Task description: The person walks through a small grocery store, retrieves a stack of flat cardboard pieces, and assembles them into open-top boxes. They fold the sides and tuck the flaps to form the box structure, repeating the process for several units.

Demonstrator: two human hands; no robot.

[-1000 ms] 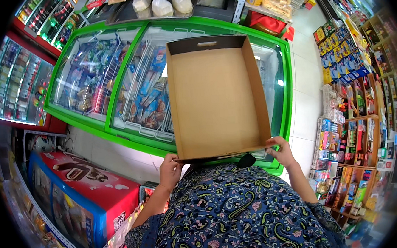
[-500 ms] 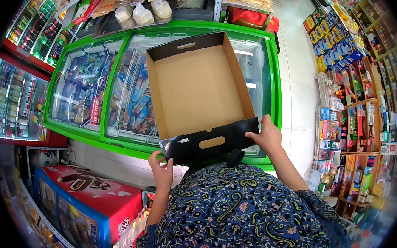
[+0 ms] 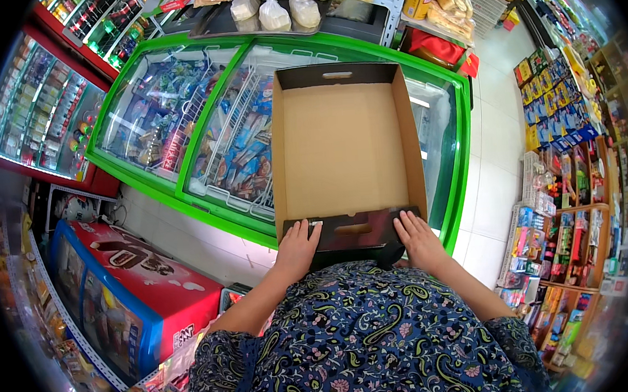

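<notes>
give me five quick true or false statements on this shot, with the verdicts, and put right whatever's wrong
1. Both the left hand and the right hand touch the near side of the cardboard box. True.
2. The box is packed with goods. False: nothing shows inside it, only its bare brown bottom.
3. In this view the box covers part of the green-framed freezer. True.
4. A chest with a red top stands on the person's right. False: the red-topped chest is on the left.
5. White bundles lie beyond the freezer. True.
</notes>
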